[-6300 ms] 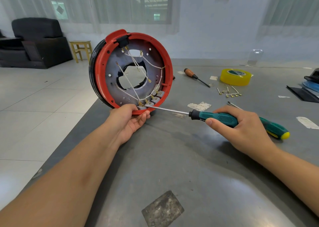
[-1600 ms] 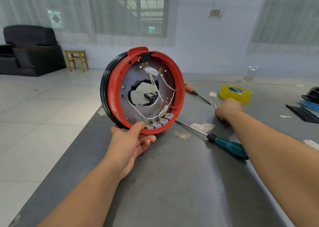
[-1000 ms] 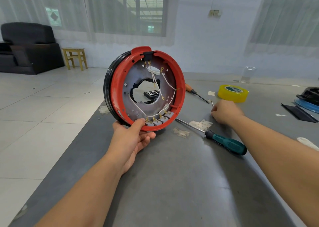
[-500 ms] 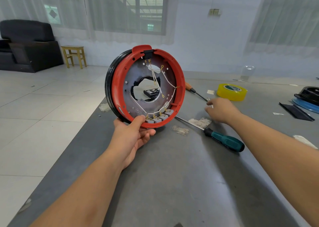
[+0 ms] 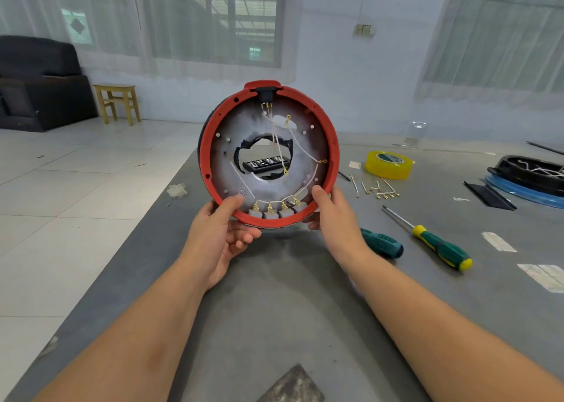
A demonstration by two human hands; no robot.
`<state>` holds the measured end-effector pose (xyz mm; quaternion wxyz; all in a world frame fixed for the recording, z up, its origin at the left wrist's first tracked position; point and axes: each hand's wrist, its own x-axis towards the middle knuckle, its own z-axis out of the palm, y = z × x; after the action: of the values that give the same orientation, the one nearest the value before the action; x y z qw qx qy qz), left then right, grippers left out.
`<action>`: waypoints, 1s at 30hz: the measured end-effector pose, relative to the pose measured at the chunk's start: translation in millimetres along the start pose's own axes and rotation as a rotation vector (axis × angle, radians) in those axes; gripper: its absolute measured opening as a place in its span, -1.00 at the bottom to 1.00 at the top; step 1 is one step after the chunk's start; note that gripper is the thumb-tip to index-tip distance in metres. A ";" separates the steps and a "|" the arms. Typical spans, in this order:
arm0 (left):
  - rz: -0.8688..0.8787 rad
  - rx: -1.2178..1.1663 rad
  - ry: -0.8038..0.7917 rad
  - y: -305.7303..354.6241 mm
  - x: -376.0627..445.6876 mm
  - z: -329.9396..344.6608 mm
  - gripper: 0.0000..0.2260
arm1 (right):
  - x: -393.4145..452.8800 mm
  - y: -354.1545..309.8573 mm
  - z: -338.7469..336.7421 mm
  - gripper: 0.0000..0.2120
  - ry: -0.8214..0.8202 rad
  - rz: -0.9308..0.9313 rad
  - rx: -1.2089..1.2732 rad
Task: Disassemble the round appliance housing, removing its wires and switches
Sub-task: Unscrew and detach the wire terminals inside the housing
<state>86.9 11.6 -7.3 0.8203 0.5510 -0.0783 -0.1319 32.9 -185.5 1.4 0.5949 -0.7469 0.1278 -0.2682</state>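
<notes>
**A:** Housing (image 5: pixel 268 154) first: where is it, and who has it?

**B:** It stands upright on its edge, open red side toward the camera, bottom rim at or just above the grey table (image 5: pixel 290 304). Both hands hold it low down. The left hand (image 5: pixel 219 233) curls round the lower-left rim with the thumb laid inside; the right hand (image 5: pixel 332 215) grips the lower-right rim, thumb hooked over the red lip.

**A:** What step is this?

**B:** I judge it a look-over between removals. White wires (image 5: pixel 279 145) cross the grey plate, and a row of switches (image 5: pixel 274 212) sits inside the bottom rim, between the two thumbs. Neither hand holds a tool.

**A:** So what does the next move call for?

**B:** Probably one hand freed, to pull a brass terminal off a switch or fetch a screwdriver.

**A:** What lies round the housing?

**B:** Just right of it is a teal screwdriver (image 5: pixel 381 244), partly hidden by the right wrist; farther right, a green and yellow screwdriver (image 5: pixel 439 247). Behind those lie loose brass-tipped wires (image 5: pixel 377 188) and a yellow tape roll (image 5: pixel 389 165). Far left of the housing, on the tiled floor, stand a wooden stool (image 5: pixel 117 102) and a dark sofa (image 5: pixel 39 81); curtained windows are behind.
</notes>
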 end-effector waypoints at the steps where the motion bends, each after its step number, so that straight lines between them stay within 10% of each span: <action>1: 0.016 0.007 0.003 0.2 -0.4 0.6 -0.74 | -2.4 2.7 1.9 -0.77 0.022 0.001 0.018; 14: 0.096 0.171 0.079 -8.2 -3.0 18.8 -0.44 | -5.3 11.5 -0.3 -0.60 -0.004 0.145 0.452; 30: -0.125 -0.138 -0.148 -15.3 -20.7 39.0 -0.62 | -14.1 7.0 4.2 -0.68 -0.134 0.257 0.712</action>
<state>54.5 -22.0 -6.2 0.8383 0.4859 -0.0951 -0.2281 24.5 -176.7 -9.4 0.8529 -0.4873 0.0800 -0.1695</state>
